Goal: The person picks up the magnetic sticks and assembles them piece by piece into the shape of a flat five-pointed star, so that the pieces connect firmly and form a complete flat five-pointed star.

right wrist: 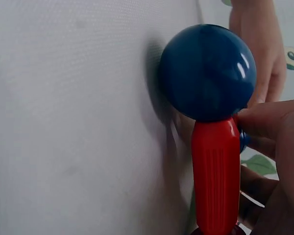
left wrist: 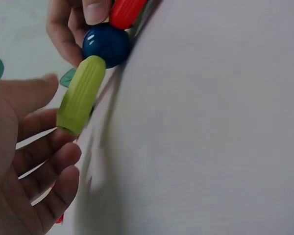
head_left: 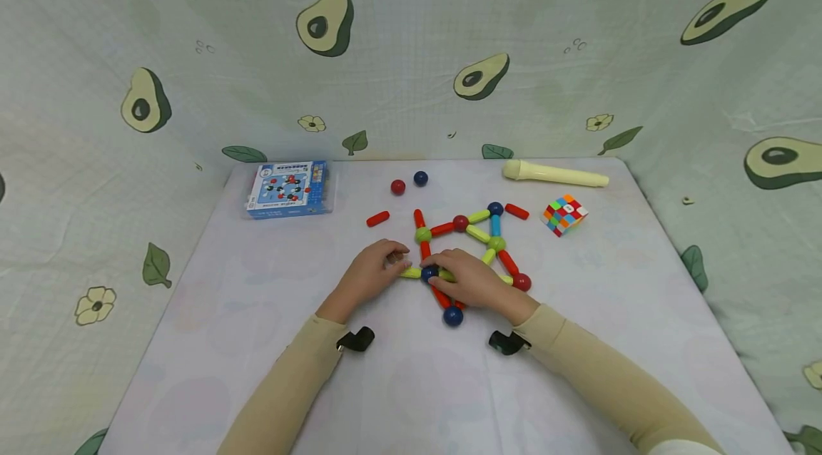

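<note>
On the table [head_left: 385, 387], the right hand [head_left: 472, 278] pinches the blue ball [head_left: 429, 274] at the left of the rod-and-ball framework [head_left: 477, 232], presumably steadying the joint, while the left hand [head_left: 372, 271], fingers loose and ungripping, borders the attached yellow-green rod [left wrist: 81, 95].

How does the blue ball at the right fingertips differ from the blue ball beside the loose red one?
The held ball is joined to a yellow-green rod; the loose ball has none. The right hand pinches the held ball; nothing grips the loose ball. The held ball is partly covered; the loose ball shows whole. Both are dark blue and round.
</note>
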{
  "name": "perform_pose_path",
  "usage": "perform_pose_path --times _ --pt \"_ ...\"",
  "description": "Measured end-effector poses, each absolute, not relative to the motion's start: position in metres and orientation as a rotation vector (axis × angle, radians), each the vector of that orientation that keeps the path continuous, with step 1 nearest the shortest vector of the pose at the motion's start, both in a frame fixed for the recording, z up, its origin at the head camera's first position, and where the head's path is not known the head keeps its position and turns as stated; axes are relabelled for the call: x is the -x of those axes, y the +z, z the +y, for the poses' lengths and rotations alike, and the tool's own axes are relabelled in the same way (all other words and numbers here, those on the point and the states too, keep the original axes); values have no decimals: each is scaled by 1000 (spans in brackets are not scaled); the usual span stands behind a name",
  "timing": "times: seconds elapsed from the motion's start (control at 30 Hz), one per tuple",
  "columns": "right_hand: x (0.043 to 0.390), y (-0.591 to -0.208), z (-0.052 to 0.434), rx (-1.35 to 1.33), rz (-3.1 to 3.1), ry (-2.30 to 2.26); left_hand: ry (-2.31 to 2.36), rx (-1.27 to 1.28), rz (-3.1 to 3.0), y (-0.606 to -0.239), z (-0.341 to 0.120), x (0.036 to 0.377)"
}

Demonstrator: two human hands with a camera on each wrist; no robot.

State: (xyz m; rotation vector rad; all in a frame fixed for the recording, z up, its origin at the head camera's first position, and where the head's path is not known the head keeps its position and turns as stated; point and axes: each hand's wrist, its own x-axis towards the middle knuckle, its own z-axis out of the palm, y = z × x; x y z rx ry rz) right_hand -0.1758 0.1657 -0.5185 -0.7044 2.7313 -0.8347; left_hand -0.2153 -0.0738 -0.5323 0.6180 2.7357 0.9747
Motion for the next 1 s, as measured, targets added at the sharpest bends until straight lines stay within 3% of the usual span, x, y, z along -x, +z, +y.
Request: perform_pose_path --times 0.5,1.0 --pt "176 -522 165 735 2735 -831 454 -875 2846 -525 -45 274" --pt "176 -522 164 705 2742 -815 195 -957 2937 -519 -41 283"
